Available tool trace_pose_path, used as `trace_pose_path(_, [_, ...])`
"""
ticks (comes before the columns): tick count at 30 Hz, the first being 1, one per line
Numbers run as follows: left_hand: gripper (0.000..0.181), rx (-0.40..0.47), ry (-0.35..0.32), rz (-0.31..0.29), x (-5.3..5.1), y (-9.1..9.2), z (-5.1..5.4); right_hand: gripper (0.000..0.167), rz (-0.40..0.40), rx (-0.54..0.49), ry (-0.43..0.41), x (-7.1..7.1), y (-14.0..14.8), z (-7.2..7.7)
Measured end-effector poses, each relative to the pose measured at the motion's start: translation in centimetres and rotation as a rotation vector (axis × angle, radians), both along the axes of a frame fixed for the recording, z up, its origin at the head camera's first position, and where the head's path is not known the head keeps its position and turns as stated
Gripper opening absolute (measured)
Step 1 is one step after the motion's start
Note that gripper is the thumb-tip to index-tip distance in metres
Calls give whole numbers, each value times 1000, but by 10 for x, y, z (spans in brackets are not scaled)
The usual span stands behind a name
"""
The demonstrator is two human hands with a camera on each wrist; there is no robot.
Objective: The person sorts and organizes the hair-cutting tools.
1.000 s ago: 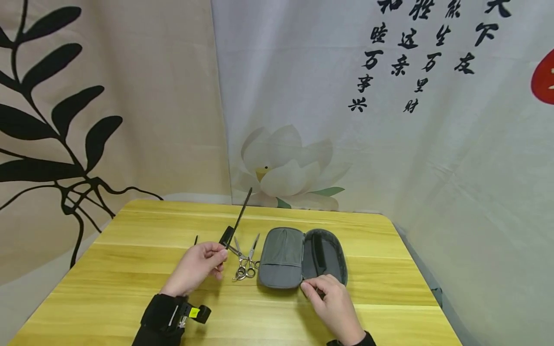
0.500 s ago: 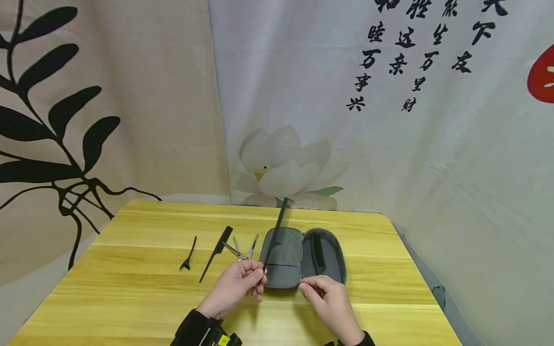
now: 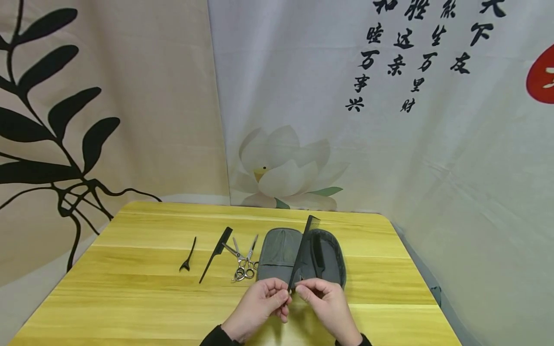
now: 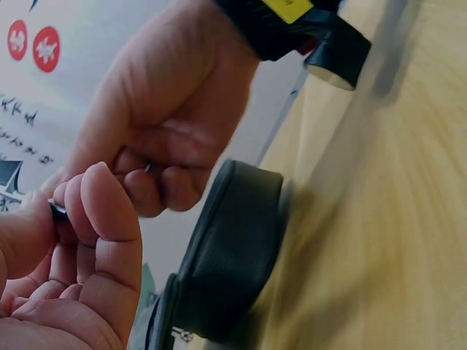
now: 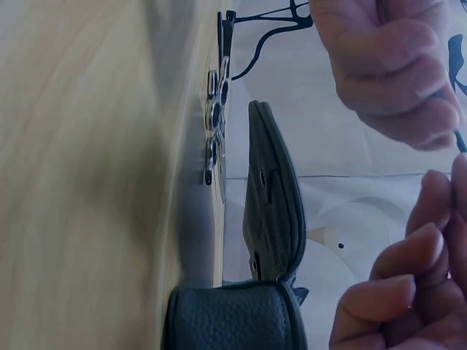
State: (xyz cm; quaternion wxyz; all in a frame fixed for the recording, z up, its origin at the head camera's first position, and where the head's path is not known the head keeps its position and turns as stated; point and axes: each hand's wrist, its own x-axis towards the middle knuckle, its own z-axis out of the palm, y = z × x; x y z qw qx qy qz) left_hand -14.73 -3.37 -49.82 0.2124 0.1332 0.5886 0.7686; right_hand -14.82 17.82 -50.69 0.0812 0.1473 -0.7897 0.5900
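My left hand [image 3: 259, 307] pinches the thin tail end of a black comb [image 3: 300, 250], its toothed part raised over a grey case [image 3: 268, 276]. Close beside that tail is my right hand [image 3: 326, 307], fingers bent, thumb and forefinger together; whether they grip the comb is hidden. In the left wrist view a dark tip [image 4: 58, 211] shows between my left fingers [image 4: 109, 208]. The right wrist view has my right hand [image 5: 416, 284] just below the left one [image 5: 398, 80], clear of the case [image 5: 273, 197]. A black item [image 3: 318, 252] lies in the case's right half.
Left of the case, silver scissors [image 3: 245, 267] lie with blades spread. Farther left are a second black tail comb [image 3: 218, 247] and a small black forked tool [image 3: 187, 262] on the wooden table [image 3: 151, 307]. A printed curtain [image 3: 173, 120] hangs behind.
My left hand has carried the comb rightward from beside the scissors, across the case's left half, to my right hand. The right hand has shifted only slightly.
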Motion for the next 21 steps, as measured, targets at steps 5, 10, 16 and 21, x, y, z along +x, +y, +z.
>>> trace_pose_path(5, [10,7,16,20,4,7,-3,5,-3,-10,-3,2,-2,0])
trace_pose_path(10, [15,14,40,55,6,11,-5,5,41,-53,27,4,-4,2])
trace_pose_path(16, [16,4,57,57,6,13,-10,7,114,-93,73,5,-5,1])
trace_pose_path(21, [16,-2,26,65,5,13,-11,8,127,-84,63,6,-4,0])
